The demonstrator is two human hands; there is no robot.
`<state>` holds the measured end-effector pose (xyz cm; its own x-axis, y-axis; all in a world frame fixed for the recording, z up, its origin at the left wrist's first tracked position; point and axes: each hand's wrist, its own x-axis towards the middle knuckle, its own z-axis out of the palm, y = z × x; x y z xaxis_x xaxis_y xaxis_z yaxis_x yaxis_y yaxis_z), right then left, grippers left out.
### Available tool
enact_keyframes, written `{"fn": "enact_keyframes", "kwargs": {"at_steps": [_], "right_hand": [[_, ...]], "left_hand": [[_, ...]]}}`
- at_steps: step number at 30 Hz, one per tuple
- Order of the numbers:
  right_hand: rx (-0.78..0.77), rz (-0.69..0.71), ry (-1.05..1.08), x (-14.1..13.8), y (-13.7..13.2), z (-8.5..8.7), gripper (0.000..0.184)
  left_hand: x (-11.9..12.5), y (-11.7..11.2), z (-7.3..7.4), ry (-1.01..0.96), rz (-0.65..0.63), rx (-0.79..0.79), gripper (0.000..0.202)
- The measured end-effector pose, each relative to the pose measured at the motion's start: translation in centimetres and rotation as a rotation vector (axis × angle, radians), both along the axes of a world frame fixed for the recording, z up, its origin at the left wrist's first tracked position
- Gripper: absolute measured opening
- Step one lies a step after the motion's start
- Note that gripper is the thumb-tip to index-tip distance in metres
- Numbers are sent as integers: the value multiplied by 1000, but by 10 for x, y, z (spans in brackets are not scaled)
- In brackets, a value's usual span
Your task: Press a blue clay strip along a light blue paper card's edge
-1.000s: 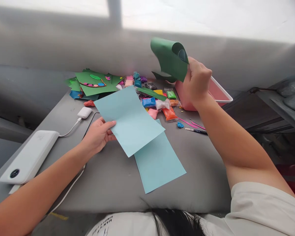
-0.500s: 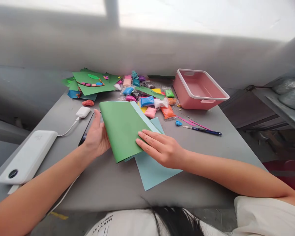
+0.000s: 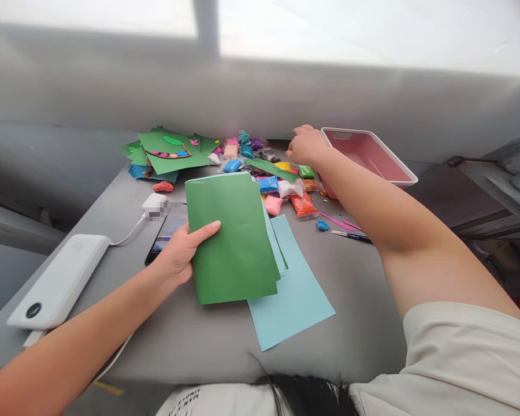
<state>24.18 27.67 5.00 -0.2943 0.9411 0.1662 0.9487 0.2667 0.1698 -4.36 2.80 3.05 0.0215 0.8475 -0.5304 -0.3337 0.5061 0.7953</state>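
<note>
- Holding the green sheet (image 3: 234,237) by its left edge, my left hand (image 3: 182,251) has its thumb laid on top and its other fingers tucked underneath, out of sight.
- Under that sheet a light blue sheet (image 3: 297,294) lies flat on the grey surface (image 3: 199,341), with another pale sheet's edge showing between them.
- Left of my hand lie a phone (image 3: 164,234), a white power bank (image 3: 60,280) and a small white case (image 3: 153,202).
- Farther off, my right hand (image 3: 305,144) hovers with fingers loosely curled over the coloured clay packets (image 3: 281,185), holding nothing I can make out.
- Beside it stands the pink tray (image 3: 372,156); far left lies a pile of green card (image 3: 169,151).
</note>
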Motion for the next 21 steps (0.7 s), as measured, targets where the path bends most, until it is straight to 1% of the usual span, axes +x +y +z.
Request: {"fn": "enact_keyframes", "kwargs": {"at_steps": [2, 4, 6, 8, 11, 13, 14, 15, 16, 17, 18, 19, 20, 21], "right_hand": [[-94, -125, -5, 1, 24, -8, 36], [-160, -230, 5, 1, 38, -15, 38], [-169, -261, 29, 1, 44, -17, 39], [-133, -256, 64, 3, 45, -13, 42], [1, -207, 173, 2, 35, 6, 41], [110, -120, 352, -5, 16, 24, 37], [168, -27, 588, -11, 2, 32, 33], [174, 85, 864, -18, -15, 39, 28], [121, 166, 1138, -26, -35, 44, 23], [-4, 217, 1366, -34, -58, 47, 21], [-154, 231, 1530, -42, -83, 47, 19], [-314, 236, 1647, -49, -108, 45, 19], [-458, 217, 1706, -55, -132, 40, 20], [-604, 163, 1719, -59, -154, 34, 20]], "left_hand": [[0, 0, 2, -25, 8, -36, 29], [0, 2, 4, -33, 34, -107, 23], [-1, 3, 5, -29, 67, -197, 18], [-1, 3, 5, -22, 94, -252, 15], [0, 3, 3, -32, 115, -227, 17], [2, 3, 3, -51, 123, -194, 21], [3, 3, 2, -62, 126, -181, 22], [4, 4, 2, -73, 128, -169, 23], [5, 4, 2, -83, 133, -160, 23], [6, 4, 2, -93, 140, -152, 22], [7, 5, 2, -103, 147, -145, 22], [7, 5, 2, -113, 155, -136, 21], [7, 6, 1, -123, 165, -121, 21], [7, 6, 0, -134, 174, -96, 21]]}}
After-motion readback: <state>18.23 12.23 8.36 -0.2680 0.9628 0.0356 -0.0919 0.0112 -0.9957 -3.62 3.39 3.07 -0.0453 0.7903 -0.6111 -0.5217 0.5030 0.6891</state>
